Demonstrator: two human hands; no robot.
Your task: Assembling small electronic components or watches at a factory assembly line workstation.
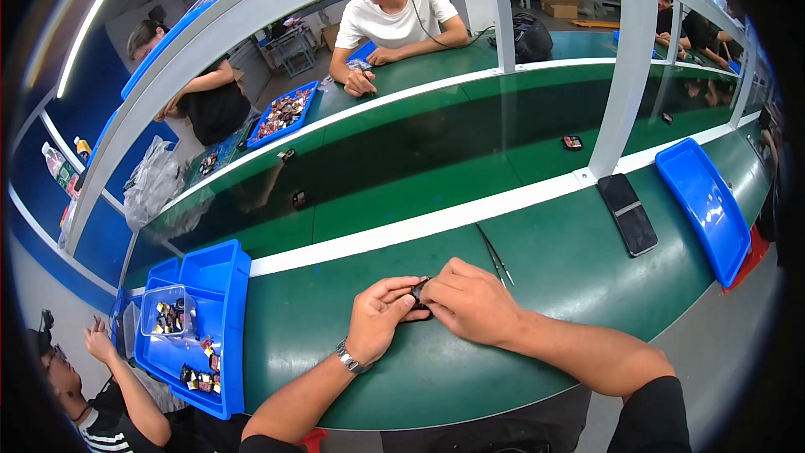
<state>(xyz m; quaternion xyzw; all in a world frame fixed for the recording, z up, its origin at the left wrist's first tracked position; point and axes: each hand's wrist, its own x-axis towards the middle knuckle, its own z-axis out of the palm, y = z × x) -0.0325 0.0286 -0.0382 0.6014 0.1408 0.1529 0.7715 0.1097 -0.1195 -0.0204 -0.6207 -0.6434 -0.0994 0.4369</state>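
My left hand [377,316], with a metal watch on its wrist, is closed around a small black part [418,292] above the green bench top. The fingertips of my right hand [468,298] are pinched against the same part from the right. Fingers cover most of it, so its exact kind cannot be made out. Just beyond my right hand a pair of dark tweezers [494,253] lies on the bench, tips toward me.
On the left a blue tray [237,319] holds a clear box [168,310] and several small parts. A black phone [627,215] and a long blue tray [704,210] lie right. Behind the white rail a green conveyor belt [394,193] carries scattered parts; co-workers sit around.
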